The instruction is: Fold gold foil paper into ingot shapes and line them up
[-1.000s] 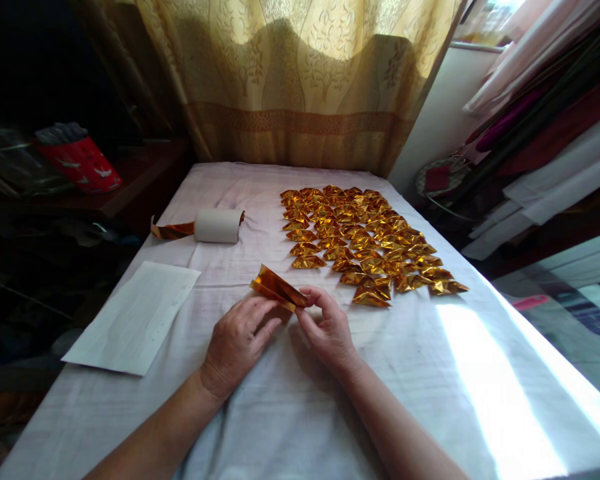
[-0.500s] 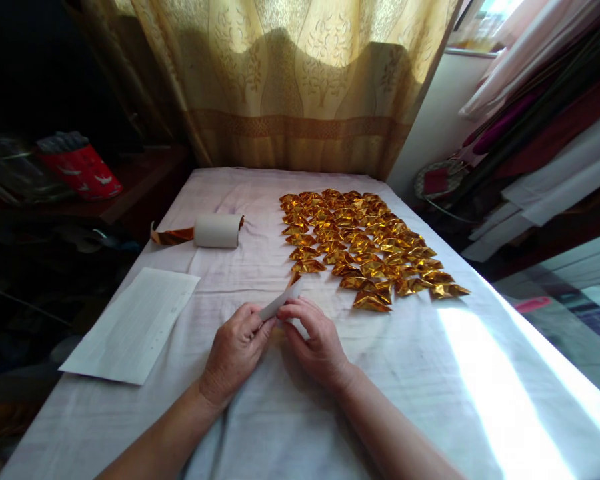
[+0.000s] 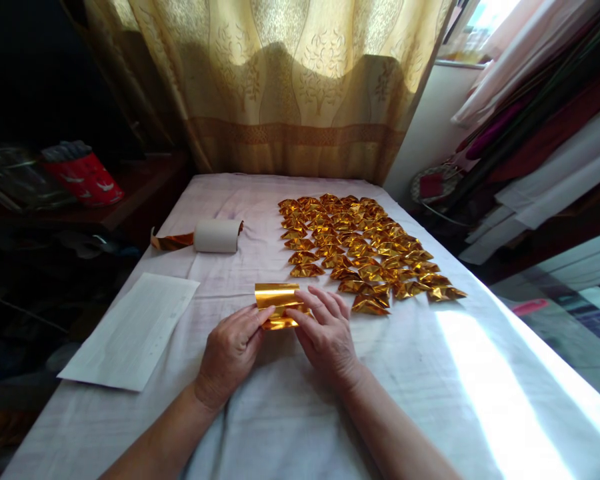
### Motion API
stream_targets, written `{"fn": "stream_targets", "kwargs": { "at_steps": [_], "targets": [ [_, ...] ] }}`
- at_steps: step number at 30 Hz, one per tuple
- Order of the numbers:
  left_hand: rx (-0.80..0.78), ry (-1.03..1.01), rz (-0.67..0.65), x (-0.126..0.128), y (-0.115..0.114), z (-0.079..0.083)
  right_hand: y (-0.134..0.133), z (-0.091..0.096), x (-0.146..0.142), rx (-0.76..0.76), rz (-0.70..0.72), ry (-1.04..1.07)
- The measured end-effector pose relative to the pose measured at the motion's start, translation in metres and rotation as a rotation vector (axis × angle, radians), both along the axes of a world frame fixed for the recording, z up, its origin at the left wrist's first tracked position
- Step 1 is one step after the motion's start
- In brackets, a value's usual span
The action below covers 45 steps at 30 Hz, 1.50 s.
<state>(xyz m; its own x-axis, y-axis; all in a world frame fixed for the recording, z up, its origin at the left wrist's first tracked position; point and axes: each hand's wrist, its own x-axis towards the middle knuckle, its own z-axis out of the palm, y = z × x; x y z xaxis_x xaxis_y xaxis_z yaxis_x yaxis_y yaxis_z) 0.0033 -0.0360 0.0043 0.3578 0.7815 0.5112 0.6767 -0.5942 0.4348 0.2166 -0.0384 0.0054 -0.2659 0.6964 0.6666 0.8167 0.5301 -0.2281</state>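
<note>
Between my two hands, a sheet of shiny gold foil paper (image 3: 277, 293) is held up, its gold face showing and its lower part curled. My left hand (image 3: 234, 347) grips the sheet's left side, thumb on the gold face. My right hand (image 3: 325, 330) is closed on its right side, with some fingers laid over the surface. Beyond the right hand, several rows of folded gold foil boat shapes (image 3: 353, 243) lie on the white cloth (image 3: 260, 427). A pale cardboard roll (image 3: 216, 236) lies on its side at the back left, a strip of foil reaching out of it.
A white sheet of paper (image 3: 135, 333) lies at the left of the covered table. A red container (image 3: 84, 177) stands on a dark shelf at the left. A patterned curtain (image 3: 290, 87) hangs behind. Clothes (image 3: 545, 167) hang at the right.
The foil sheet has turned from showing its white back, slanted, to showing its gold face, level. My right hand has shifted right, and its fingers have spread over the sheet.
</note>
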Motion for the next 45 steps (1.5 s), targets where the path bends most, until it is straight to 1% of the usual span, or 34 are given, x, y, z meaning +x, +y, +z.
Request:
{"fn": "stream_targets", "kwargs": {
  "at_steps": [5,8,12,14,18,22,25,28,32,38,45],
  "targets": [
    [-0.041,0.113,-0.015,-0.005,0.003,-0.009,0.000,-0.004,0.004,-0.139,0.134,-0.072],
    [-0.092,0.183,0.005,-0.005,0.000,-0.005,0.000,-0.006,0.004,-0.171,0.180,-0.122],
    [-0.122,0.252,0.100,0.000,-0.006,0.009,-0.001,-0.007,0.002,-0.184,0.199,-0.127],
    [-0.120,0.263,0.114,0.002,-0.008,0.013,-0.002,-0.007,0.001,-0.198,0.200,-0.125],
    [-0.136,0.260,0.092,0.002,-0.008,0.010,-0.002,-0.007,0.004,-0.243,0.202,-0.101],
    [-0.185,0.245,0.075,-0.001,-0.005,0.003,0.001,-0.009,0.016,-0.336,0.209,-0.001],
    [-0.206,0.243,0.090,-0.002,-0.003,0.002,0.007,-0.013,0.025,-0.357,0.190,0.063],
    [-0.217,0.247,0.116,0.000,-0.001,0.002,0.012,-0.017,0.028,-0.365,0.151,0.070],
    [-0.206,0.248,0.160,0.004,0.000,0.002,0.016,-0.019,0.023,-0.376,0.044,0.061],
    [-0.175,0.284,0.201,0.006,0.001,0.002,0.013,-0.017,0.014,-0.355,-0.080,0.002],
    [-0.182,0.353,0.235,0.009,0.004,0.005,0.010,-0.015,0.008,-0.387,-0.133,-0.024]
  ]
}}
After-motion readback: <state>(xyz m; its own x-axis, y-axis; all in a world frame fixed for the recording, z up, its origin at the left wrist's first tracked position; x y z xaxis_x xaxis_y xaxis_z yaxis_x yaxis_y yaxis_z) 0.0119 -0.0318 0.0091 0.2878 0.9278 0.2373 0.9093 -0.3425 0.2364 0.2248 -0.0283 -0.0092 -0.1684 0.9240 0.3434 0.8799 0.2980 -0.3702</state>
